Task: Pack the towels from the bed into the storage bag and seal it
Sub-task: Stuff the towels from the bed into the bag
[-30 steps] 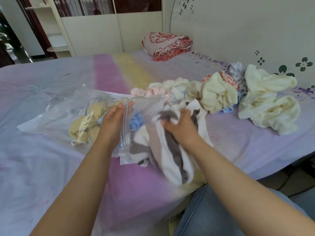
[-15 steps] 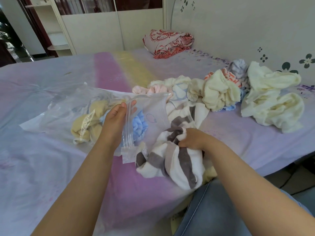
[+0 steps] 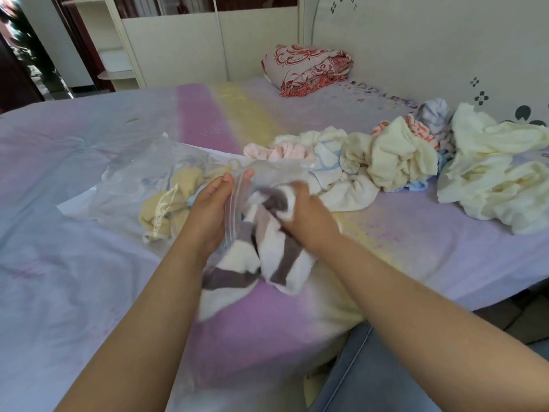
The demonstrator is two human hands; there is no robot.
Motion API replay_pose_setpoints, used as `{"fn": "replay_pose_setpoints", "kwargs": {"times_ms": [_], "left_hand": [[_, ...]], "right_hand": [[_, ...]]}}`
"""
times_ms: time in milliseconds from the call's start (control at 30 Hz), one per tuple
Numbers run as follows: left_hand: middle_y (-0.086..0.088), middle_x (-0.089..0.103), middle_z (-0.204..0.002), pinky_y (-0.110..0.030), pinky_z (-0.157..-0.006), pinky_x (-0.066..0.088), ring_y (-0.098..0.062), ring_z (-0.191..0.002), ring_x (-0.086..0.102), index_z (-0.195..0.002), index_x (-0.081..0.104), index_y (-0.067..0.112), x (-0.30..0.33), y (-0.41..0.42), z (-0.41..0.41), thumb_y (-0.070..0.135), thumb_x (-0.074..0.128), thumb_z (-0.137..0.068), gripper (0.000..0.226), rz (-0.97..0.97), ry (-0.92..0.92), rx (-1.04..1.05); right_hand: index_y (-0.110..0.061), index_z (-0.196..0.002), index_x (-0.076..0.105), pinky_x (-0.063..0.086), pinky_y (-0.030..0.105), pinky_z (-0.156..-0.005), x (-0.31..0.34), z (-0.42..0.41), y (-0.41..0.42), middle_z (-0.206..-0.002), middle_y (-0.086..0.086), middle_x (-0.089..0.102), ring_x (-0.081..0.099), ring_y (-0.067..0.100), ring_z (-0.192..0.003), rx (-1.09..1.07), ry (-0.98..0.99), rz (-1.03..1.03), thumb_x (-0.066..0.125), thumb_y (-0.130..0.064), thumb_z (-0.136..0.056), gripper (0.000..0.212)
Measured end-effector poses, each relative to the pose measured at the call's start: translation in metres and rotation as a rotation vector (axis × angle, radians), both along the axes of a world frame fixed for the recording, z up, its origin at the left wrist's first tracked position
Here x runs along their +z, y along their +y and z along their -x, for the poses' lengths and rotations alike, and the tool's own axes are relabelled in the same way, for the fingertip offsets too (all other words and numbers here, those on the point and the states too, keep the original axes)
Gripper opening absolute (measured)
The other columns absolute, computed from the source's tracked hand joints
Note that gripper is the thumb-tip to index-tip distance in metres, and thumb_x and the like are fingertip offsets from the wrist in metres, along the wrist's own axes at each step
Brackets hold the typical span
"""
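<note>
Currently, the left hand holds the near lip of the storage bag at its mouth, fingers closed on the clear plastic. This grip lifts the opening off the bed and keeps it spread, so that cloth can enter without catching on the zip strip.

The right hand is clenched on the striped towel, a white towel with grey-brown bands. The hand sits at the mouth of the bag and presses the bunched upper end of the towel inward. Judged from this, the step in hand is insertion, roughly midway: the upper part lies behind the plastic, while the lower part hangs outside toward the wearer.

The bag lies flat on the bed, its long axis running left to right, with the mouth facing right. A yellow towel is already inside, toward the closed end. The striped towel's long axis runs from the mouth down and toward the wearer, crumpled rather than straight.

The remaining towels lie in a loose heap on the bed, to the right of the bag and beyond it. The seal is not yet closed.
</note>
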State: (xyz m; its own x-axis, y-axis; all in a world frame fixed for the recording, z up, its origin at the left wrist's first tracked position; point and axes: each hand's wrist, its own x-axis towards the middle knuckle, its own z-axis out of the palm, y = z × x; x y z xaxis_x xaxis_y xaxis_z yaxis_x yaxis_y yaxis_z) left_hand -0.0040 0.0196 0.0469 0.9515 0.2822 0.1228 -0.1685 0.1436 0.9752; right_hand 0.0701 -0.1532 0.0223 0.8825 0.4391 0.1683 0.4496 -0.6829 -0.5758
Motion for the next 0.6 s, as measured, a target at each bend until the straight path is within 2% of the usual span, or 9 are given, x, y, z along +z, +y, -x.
{"fn": "replay_pose_setpoints", "kwargs": {"times_ms": [67, 100, 200, 267, 333, 433, 500, 533, 600], "left_hand": [[0.009, 0.067, -0.130, -0.036, -0.116, 0.034, -0.005, -0.128, 0.056, -0.121, 0.070, 0.022, -0.001, 0.001, 0.001, 0.034, 0.038, -0.106, 0.037, -0.113, 0.002, -0.002], [0.011, 0.067, -0.130, -0.037, -0.117, 0.033, -0.004, -0.128, 0.055, -0.117, 0.072, 0.028, -0.003, 0.001, 0.000, 0.036, 0.039, -0.104, 0.036, -0.163, 0.005, 0.002], [0.014, 0.067, -0.130, -0.039, -0.118, 0.032, -0.004, -0.129, 0.054, -0.113, 0.074, 0.035, -0.005, -0.001, 0.000, 0.042, 0.043, -0.100, 0.034, -0.207, 0.022, -0.006], [0.014, 0.066, -0.130, -0.039, -0.117, 0.033, -0.004, -0.129, 0.055, -0.115, 0.073, 0.035, -0.005, -0.002, -0.001, 0.044, 0.045, -0.099, 0.033, -0.209, 0.016, -0.018], [0.013, 0.066, -0.131, -0.039, -0.116, 0.034, -0.005, -0.129, 0.055, -0.117, 0.072, 0.032, -0.005, -0.002, -0.003, 0.044, 0.046, -0.099, 0.034, -0.184, 0.001, -0.026], [0.012, 0.067, -0.130, -0.035, -0.115, 0.035, -0.005, -0.129, 0.054, -0.114, 0.073, 0.031, -0.004, -0.004, -0.003, 0.041, 0.045, -0.100, 0.033, -0.156, -0.007, -0.026], [0.011, 0.068, -0.129, -0.031, -0.110, 0.039, -0.005, -0.127, 0.056, -0.115, 0.073, 0.029, -0.004, -0.005, -0.002, 0.038, 0.043, -0.102, 0.034, -0.144, -0.009, -0.037], [0.010, 0.068, -0.129, -0.029, -0.107, 0.041, -0.005, -0.126, 0.058, -0.117, 0.072, 0.026, -0.004, -0.004, -0.002, 0.036, 0.042, -0.103, 0.035, -0.131, -0.013, -0.046], [0.006, 0.068, -0.129, -0.029, -0.106, 0.043, -0.007, -0.126, 0.058, -0.122, 0.069, 0.018, -0.003, -0.001, 0.000, 0.032, 0.040, -0.105, 0.036, -0.093, -0.009, -0.062]], "right_hand": [[-0.012, -0.147, 0.013, 0.034, 0.042, -0.102, -0.037, 0.010, 0.006, -0.136, 0.025, 0.042, 0.041, 0.036, -0.125, 0.019, -0.038, 0.277, 0.051, -0.040, -0.091, 0.073], [-0.014, -0.149, 0.004, 0.030, 0.043, -0.106, -0.044, 0.010, 0.005, -0.144, 0.026, 0.032, 0.035, 0.037, -0.131, 0.057, 0.007, 0.296, 0.048, -0.040, -0.092, 0.077], [-0.022, -0.150, -0.006, 0.028, 0.042, -0.113, -0.021, 0.002, -0.011, -0.157, 0.012, 0.016, 0.025, 0.029, -0.142, 0.175, 0.313, 0.033, 0.059, -0.054, -0.083, 0.099], [-0.031, -0.149, -0.008, 0.022, 0.041, -0.117, 0.001, 0.003, -0.030, -0.161, -0.001, 0.001, 0.009, 0.018, -0.147, 0.240, 0.429, -0.036, 0.063, -0.071, -0.066, 0.116], [-0.044, -0.143, -0.016, 0.014, 0.043, -0.117, 0.006, 0.015, -0.047, -0.158, -0.008, -0.018, -0.013, 0.013, -0.146, 0.299, 0.424, 0.155, 0.055, -0.089, -0.050, 0.125], [-0.052, -0.135, -0.027, 0.018, 0.046, -0.114, -0.018, 0.044, -0.040, -0.154, -0.001, -0.032, -0.016, 0.022, -0.145, 0.303, 0.351, 0.304, 0.059, -0.086, -0.050, 0.126], [-0.048, -0.142, -0.018, 0.030, 0.047, -0.109, -0.039, 0.055, -0.022, -0.157, 0.009, -0.018, 0.001, 0.033, -0.146, 0.215, 0.197, 0.255, 0.068, -0.070, -0.061, 0.120], [-0.042, -0.146, -0.006, 0.036, 0.046, -0.104, -0.045, 0.054, -0.015, -0.157, 0.014, 0.000, 0.015, 0.035, -0.143, 0.175, 0.119, 0.243, 0.070, -0.060, -0.066, 0.112], [-0.027, -0.143, 0.020, 0.045, 0.040, -0.089, -0.045, 0.040, -0.010, -0.136, 0.018, 0.039, 0.045, 0.034, -0.123, 0.127, 0.038, 0.179, 0.070, -0.038, -0.074, 0.086]]}}
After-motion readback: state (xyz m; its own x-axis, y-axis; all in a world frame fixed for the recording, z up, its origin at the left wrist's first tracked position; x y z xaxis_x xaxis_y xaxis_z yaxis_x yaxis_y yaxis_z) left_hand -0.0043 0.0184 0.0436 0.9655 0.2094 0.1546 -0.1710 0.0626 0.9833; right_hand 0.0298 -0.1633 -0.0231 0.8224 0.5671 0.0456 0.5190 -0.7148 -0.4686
